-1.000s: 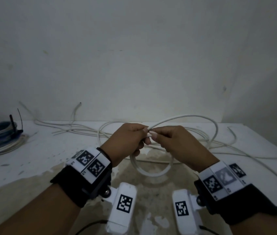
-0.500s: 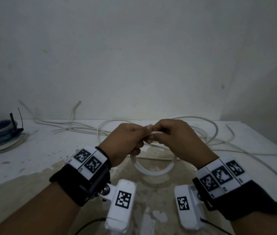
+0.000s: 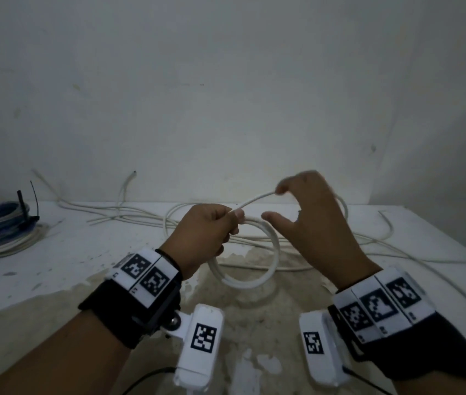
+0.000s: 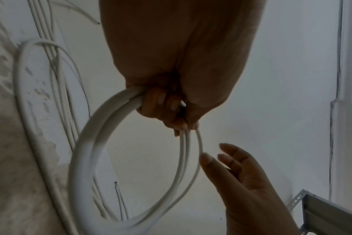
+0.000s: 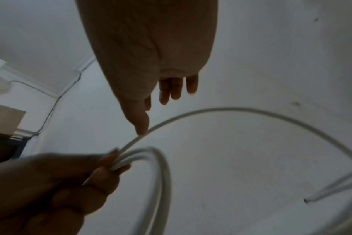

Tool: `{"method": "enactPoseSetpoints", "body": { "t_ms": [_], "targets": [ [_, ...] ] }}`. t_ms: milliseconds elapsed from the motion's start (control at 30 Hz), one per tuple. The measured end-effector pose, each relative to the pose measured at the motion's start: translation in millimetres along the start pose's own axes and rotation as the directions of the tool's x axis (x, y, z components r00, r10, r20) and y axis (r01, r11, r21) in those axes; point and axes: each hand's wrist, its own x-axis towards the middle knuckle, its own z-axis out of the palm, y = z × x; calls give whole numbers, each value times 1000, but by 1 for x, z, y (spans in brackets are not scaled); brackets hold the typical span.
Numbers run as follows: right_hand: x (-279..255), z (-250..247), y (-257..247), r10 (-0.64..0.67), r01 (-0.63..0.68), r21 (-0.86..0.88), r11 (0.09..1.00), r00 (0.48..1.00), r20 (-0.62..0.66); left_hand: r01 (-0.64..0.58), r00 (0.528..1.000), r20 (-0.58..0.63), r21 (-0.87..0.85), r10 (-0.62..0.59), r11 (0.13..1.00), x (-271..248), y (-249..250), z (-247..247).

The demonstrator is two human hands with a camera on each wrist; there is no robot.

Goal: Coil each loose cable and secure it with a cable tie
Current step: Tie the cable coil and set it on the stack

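Head view: the right hand (image 3: pixel 315 220), which met the left hand (image 3: pixel 206 235) half a second ago, has lifted away, fingers loosened, index tip touching the cable (image 3: pixel 254 200). The left grips the coil (image 3: pixel 250 277) above the table (image 3: pixel 55 252). Left wrist view: fingers curl round the coil (image 4: pixel 86 151). Right wrist view: fingers spread, the cable (image 5: pixel 231 110) brushing the thumb.

Left hand (image 3: pixel 207 232) fisted, fingers curled tight; right hand (image 3: pixel 315 223) raised just beside it, fingers loosely spread.
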Motion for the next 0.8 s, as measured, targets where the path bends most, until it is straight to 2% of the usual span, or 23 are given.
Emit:
{"method": "enactPoseSetpoints", "body": {
  "t_ms": [67, 100, 167, 333, 433, 500, 567, 667, 733, 800],
  "targets": [
    [7, -1, 8, -91, 91, -181, 979, 996, 10, -14, 1000, 5, -46, 14, 999, -1, 2, -4],
    [11, -1, 10, -89, 98, -203, 974, 995, 53, -18, 1000, -13, -69, 17, 997, 0, 3, -6],
    [16, -4, 10, -56, 65, -82, 994, 993, 102, -41, 996, -85, -128, 31, 991, 0, 4, -8],
    [13, 3, -7, -69, 66, 131, 989, 997, 20, -153, 966, -253, -388, 54, 909, 1, 16, -9],
    [13, 6, -17, 25, -40, 254, 966, 998, 62, -187, 964, -255, -474, 69, 860, -1, 21, -14],
    [16, 4, -21, 16, -42, 319, 947, 996, 83, -191, 968, -236, -481, 84, 856, -6, 21, -15],
    [19, -1, -24, -23, -5, 324, 946, 996, 84, -183, 978, -185, -534, 97, 826, -12, 18, -18],
    [24, -13, -28, -97, 40, 323, 946, 982, 163, -54, 994, 33, -672, 102, 739, -19, 16, -29],
    [25, -20, -33, -154, 68, 295, 953, 948, 279, 125, 968, 244, -661, 55, 740, -20, 19, -41],
    [25, -24, -39, -199, 100, 260, 960, 900, 387, 273, 907, 421, -567, -11, 777, -19, 21, -50]
  ]
}}
